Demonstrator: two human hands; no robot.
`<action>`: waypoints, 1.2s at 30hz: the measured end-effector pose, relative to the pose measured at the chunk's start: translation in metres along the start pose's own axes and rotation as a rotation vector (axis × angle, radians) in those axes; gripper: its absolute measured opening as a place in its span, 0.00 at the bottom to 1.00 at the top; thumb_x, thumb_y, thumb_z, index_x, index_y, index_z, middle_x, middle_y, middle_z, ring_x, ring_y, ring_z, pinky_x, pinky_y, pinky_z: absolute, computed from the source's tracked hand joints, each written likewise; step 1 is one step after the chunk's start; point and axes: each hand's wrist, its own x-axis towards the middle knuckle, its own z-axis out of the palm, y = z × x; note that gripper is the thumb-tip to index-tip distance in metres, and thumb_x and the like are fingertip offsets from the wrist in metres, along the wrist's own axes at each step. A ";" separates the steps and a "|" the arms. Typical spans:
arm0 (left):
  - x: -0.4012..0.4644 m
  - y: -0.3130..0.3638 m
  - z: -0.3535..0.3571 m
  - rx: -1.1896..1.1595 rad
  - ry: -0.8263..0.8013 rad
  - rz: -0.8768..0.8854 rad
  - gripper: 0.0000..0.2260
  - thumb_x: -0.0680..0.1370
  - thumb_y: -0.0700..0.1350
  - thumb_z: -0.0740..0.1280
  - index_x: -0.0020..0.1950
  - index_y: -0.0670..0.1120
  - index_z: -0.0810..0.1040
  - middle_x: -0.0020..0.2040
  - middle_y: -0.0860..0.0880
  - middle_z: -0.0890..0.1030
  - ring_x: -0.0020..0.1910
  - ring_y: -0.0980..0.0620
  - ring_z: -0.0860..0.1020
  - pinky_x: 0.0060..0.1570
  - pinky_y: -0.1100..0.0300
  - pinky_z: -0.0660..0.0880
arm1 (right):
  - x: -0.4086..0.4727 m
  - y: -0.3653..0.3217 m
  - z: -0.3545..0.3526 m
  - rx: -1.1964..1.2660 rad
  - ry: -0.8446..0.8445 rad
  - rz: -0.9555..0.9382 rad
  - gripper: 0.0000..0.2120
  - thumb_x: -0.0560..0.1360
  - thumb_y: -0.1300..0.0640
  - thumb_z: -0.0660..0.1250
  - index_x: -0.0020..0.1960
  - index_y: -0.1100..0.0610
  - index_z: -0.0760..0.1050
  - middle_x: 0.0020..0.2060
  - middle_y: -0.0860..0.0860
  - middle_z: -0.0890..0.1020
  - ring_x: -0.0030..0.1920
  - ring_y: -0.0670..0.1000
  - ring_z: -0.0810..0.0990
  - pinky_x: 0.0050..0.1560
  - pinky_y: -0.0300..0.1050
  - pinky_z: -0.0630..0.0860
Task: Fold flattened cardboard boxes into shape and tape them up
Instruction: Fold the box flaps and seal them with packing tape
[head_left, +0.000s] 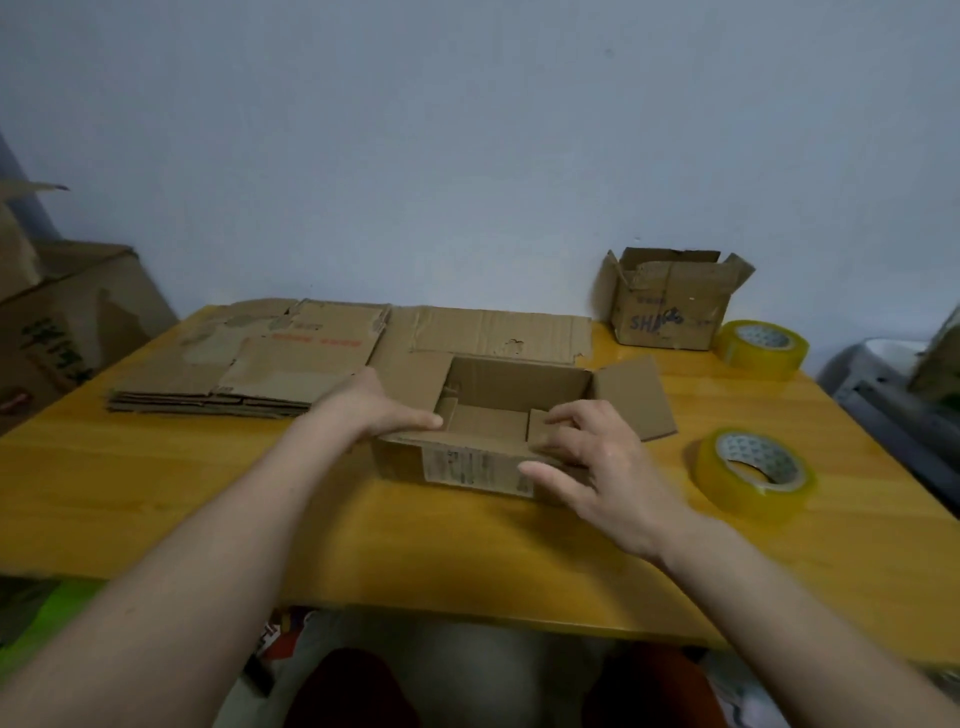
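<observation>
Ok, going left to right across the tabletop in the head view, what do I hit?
Stack of flattened boxes → left hand → open box being folded → right hand → near tape roll. Along the back: small open box, then far tape roll.

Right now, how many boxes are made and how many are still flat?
One small box already stands shaped by the wall, top flaps open. A second box is in hand: the left hand and right hand hold its near edge, and its flaps are still open with no new tape showing. Left to do: the flat stack; I can't count it. Two tape rolls wait nearby.
</observation>
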 end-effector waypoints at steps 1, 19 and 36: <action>0.000 0.002 0.003 0.090 0.008 0.000 0.48 0.64 0.66 0.74 0.74 0.44 0.60 0.70 0.43 0.70 0.60 0.41 0.75 0.55 0.47 0.78 | -0.006 0.002 0.003 -0.023 0.126 0.032 0.28 0.73 0.34 0.52 0.44 0.54 0.80 0.50 0.45 0.72 0.54 0.44 0.68 0.52 0.37 0.69; 0.002 -0.020 0.025 -1.201 -0.108 -0.067 0.21 0.83 0.51 0.58 0.73 0.43 0.66 0.69 0.40 0.71 0.64 0.37 0.73 0.53 0.39 0.77 | 0.007 0.046 0.028 0.846 0.260 0.649 0.23 0.80 0.55 0.62 0.74 0.51 0.62 0.68 0.50 0.72 0.66 0.51 0.71 0.64 0.49 0.71; 0.092 0.030 0.056 -0.905 0.042 0.135 0.25 0.83 0.59 0.47 0.74 0.48 0.67 0.71 0.48 0.71 0.71 0.48 0.68 0.72 0.47 0.62 | 0.116 0.108 0.045 0.809 0.246 0.756 0.27 0.79 0.62 0.61 0.75 0.55 0.55 0.70 0.54 0.69 0.70 0.55 0.67 0.69 0.58 0.67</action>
